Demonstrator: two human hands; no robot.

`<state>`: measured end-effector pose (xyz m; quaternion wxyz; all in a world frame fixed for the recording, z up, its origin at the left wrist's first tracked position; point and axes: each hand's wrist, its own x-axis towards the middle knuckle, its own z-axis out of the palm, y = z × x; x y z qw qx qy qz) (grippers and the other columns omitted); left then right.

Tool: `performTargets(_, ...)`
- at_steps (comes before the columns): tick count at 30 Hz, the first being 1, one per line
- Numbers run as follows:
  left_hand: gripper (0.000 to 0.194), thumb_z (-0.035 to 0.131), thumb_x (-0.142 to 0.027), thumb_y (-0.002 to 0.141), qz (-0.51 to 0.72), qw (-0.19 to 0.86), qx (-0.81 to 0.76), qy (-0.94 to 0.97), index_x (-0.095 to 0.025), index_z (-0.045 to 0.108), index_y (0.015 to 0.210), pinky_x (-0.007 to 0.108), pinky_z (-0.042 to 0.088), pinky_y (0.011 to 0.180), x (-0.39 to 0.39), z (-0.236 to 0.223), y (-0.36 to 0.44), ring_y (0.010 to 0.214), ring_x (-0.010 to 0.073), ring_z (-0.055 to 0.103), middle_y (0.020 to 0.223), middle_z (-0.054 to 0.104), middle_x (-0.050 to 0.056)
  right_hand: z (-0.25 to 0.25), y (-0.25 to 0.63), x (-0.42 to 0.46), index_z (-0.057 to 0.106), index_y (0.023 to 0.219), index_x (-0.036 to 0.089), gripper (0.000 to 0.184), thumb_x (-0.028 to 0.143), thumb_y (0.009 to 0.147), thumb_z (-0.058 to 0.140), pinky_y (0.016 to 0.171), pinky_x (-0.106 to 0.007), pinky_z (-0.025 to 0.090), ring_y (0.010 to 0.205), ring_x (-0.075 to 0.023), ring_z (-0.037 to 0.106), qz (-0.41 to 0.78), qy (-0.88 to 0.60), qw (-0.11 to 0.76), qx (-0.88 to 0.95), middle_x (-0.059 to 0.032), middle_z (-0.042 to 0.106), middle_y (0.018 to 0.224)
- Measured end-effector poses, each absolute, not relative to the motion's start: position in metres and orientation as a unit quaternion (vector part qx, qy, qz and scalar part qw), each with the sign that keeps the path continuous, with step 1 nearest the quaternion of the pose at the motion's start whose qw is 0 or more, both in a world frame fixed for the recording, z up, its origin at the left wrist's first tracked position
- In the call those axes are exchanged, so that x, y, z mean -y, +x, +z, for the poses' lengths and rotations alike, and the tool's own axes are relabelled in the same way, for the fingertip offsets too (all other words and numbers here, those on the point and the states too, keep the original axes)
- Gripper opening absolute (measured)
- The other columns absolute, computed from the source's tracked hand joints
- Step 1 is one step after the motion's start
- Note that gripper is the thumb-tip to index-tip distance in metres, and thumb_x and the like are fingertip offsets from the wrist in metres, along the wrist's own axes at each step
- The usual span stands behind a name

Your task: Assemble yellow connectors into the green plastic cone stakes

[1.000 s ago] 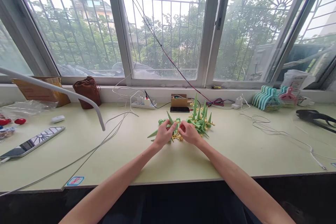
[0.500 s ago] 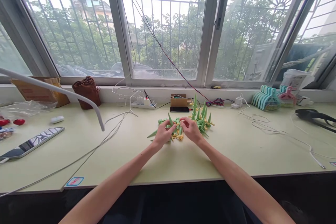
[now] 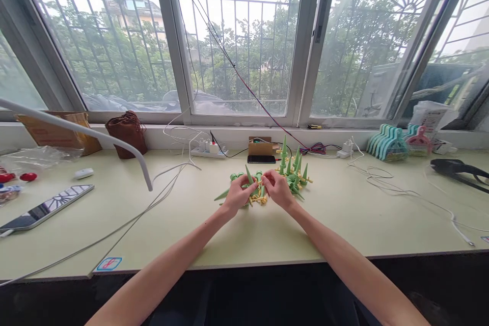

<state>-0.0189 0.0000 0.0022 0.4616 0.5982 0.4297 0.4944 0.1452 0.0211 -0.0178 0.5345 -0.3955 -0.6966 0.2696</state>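
My left hand [image 3: 237, 194] is closed around a green plant-watering spike [image 3: 249, 174], its pointed tip sticking up and slightly left. Beside it, my right hand [image 3: 277, 187] pinches a small yellow valve [image 3: 261, 182] between thumb and fingers, close to the spike's lower end; whether the two touch is too small to tell. Under and between the hands lie several loose yellow valves [image 3: 262, 201] and green spikes [image 3: 221, 195], partly hidden by my fingers. Just right of my right hand, a cluster of green spikes with yellow valves [image 3: 297, 170] stands and lies together, some upright.
Behind the hands are a black phone [image 3: 261, 159], a small cardboard box [image 3: 260, 146] and a power strip [image 3: 208, 151]. White cables [image 3: 164, 186] run across the left of the table [image 3: 214, 242]. Teal hangers [image 3: 387, 142] stand at the back right, a tablet [image 3: 48, 208] lies left.
My right hand has shifted very slightly, bringing the yellow valve closer to the spike in my left hand. Everything else looks the same.
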Motion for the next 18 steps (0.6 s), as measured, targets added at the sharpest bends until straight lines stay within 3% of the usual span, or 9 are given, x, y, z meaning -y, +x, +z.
performTargets(18,0.045,0.078,-0.052,0.067,0.5,0.469,-0.425,0.592,-0.016,0.061,0.089,0.02,0.03,0.036,-0.0005,0.0008,-0.018,0.041,0.0024,0.038,0.081,0.065,0.002,-0.0163,0.1429,-0.0166,0.043,0.086,0.023,0.024,0.047,0.092,0.048,0.05,-0.028,0.047,0.05,-0.0153,0.059,0.285,-0.386,0.529,0.7,0.0001,0.061,0.069)
